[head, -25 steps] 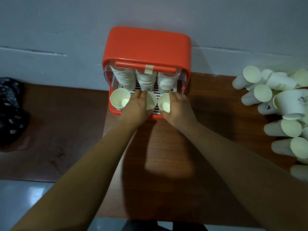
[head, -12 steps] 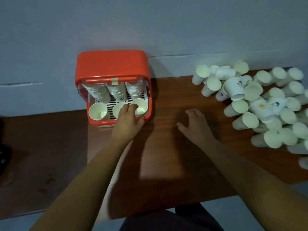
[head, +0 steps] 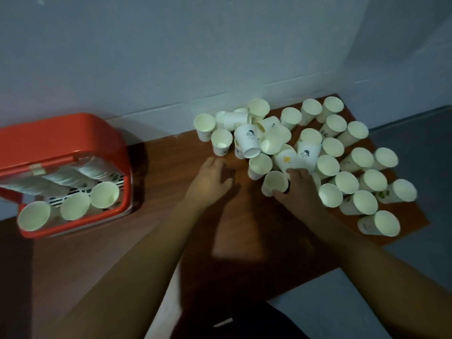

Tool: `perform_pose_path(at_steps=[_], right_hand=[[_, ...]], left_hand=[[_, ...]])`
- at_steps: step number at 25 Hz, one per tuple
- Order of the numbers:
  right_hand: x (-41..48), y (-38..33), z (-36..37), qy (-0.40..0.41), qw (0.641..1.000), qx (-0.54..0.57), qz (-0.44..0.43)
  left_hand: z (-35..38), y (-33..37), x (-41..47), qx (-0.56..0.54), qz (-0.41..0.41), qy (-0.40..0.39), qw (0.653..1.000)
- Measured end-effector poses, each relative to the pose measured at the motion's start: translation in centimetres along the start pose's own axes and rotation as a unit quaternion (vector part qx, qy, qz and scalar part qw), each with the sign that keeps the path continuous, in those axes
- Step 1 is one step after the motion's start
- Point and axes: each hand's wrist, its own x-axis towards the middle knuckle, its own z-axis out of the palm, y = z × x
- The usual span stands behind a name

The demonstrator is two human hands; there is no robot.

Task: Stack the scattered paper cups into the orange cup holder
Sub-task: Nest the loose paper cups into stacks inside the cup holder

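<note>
Right hand (head: 297, 189) closes on a paper cup (head: 275, 183) mid-frame; left hand (head: 210, 182) lies open, empty. Pulling carelessly could topple the neighbouring cups (head: 327, 165).

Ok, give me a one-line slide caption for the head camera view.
Right hand grasping a paper cup from the scattered pile, left hand open on the table, orange cup holder nearby.
</note>
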Motion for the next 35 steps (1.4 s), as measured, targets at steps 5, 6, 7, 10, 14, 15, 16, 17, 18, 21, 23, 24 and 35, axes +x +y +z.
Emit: perform_pose_path(at_steps=[5,6,7,10,14,15,16,17,18,21,23,24,35], right_hand=[[2.7,3.0,1.6,-0.011,0.996,-0.053,-0.077],[2.9,3.1,2.1,-0.007,0.993,-0.062,-0.096],[3.0,3.3,2.5,-0.003,0.991,-0.07,-0.11],[2.8,3.7,3.4,-0.007,0.989,-0.067,-0.132],[2.9,4.7,4.3,-0.025,0.983,-0.084,-0.16],[3.0,4.9,4.4,-0.025,0.982,-0.086,-0.168],[3.0,5.1,4.4,-0.023,0.981,-0.083,-0.175],[3.1,5.2,4.4,-0.018,0.98,-0.077,-0.185],[3.1,5.1,4.3,-0.014,0.979,-0.064,-0.193],[2.8,4.5,3.6,-0.008,0.98,0.003,-0.2],[2.2,3.5,2.7,-0.004,0.98,0.051,-0.193],[1.9,3.0,2.3,-0.005,0.98,0.075,-0.184],[-2.5,-11.2,2.7,-0.113,0.95,0.249,-0.151]], left_hand=[[4.6,4.5,8.1,-0.049,-0.087,0.072,0.992],[5.0,4.9,9.4,-0.041,-0.099,0.105,0.989],[5.5,5.1,10.6,-0.01,-0.098,0.144,0.985],[6.1,4.3,13.7,0.104,-0.126,0.17,0.972],[6.6,3.4,15.5,0.114,-0.14,0.122,0.976],[6.5,3.4,15.3,0.107,-0.127,0.123,0.978],[6.3,3.6,14.9,0.09,-0.116,0.121,0.982],[6.1,3.8,14.4,0.062,-0.104,0.122,0.985],[5.7,3.9,13.8,0.028,-0.097,0.124,0.987],[3.8,4.3,11.6,-0.049,-0.067,0.142,0.986],[2.2,3.9,9.7,-0.074,-0.043,0.16,0.983],[1.4,3.7,8.8,-0.086,-0.042,0.164,0.982],[-7.9,-6.9,-8.4,-0.287,-0.184,0.206,0.917]])
